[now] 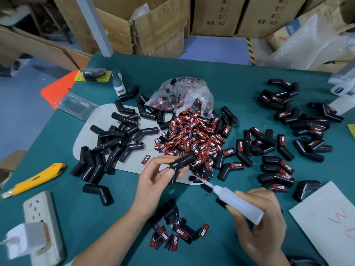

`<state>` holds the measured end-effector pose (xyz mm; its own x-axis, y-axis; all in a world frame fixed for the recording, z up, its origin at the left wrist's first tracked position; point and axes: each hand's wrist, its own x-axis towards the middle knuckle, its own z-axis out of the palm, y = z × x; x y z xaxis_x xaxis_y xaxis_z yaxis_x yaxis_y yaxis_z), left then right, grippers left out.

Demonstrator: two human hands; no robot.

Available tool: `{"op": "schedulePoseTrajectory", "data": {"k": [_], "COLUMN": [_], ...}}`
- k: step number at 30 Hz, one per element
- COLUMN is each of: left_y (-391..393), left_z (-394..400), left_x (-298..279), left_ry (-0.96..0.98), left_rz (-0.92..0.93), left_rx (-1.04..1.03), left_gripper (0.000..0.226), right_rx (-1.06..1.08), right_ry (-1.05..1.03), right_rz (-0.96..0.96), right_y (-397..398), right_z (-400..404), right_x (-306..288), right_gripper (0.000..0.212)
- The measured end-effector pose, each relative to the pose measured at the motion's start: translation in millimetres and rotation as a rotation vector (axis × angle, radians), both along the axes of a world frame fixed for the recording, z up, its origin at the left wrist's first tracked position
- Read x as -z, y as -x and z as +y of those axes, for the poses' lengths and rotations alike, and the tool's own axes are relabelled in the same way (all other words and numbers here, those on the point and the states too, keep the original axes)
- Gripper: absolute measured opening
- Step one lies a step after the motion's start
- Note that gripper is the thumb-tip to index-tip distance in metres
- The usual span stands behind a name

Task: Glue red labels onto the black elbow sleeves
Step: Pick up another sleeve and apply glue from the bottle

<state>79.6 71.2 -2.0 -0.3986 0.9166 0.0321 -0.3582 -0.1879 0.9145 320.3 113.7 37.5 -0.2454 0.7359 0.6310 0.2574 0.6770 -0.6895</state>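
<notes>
Our left hand (157,175) pinches a bare elbow sleeve (180,164) steady — our right hand (257,214) grips the glue bottle (236,203), nozzle meeting it

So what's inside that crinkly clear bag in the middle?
The clear bag holds more red labels with black backs, some spilling into the pile below. Its crumpled folds hide how many remain.

Single head cam, wide-angle, looking fwd and steeply down at the green table (240,81). Sitting close: left hand (153,181) and right hand (257,217) are filling the lower centre, forearms entering from the bottom edge. Past the fingertips the view is reaching the table's far edge and cardboard boxes (159,29) behind. Edges are bending, fisheye. No 2nd view, so no overlap.
</notes>
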Motion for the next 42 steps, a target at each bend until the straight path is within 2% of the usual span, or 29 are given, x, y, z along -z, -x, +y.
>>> {"op": "schedulePoseTrajectory", "data": {"k": [33,42], "left_y": [0.7,-0.3], "left_z": [-0.2,-0.3], "left_x": [-0.6,-3.0], "left_ry": [0.003,0.023], "left_rz": [-0.024,-0.020], "left_rx": [-0.011,-0.013], "left_gripper": [0.034,0.036], "right_rx": [0.021,0.016], "right_ry": [-0.009,-0.018], "right_rz": [-0.004,0.000], "right_y": [-1.6,-1.7], "right_z": [1.7,2.0], "right_x": [-1.8,-3.4], "right_gripper": [0.029,0.023]}}
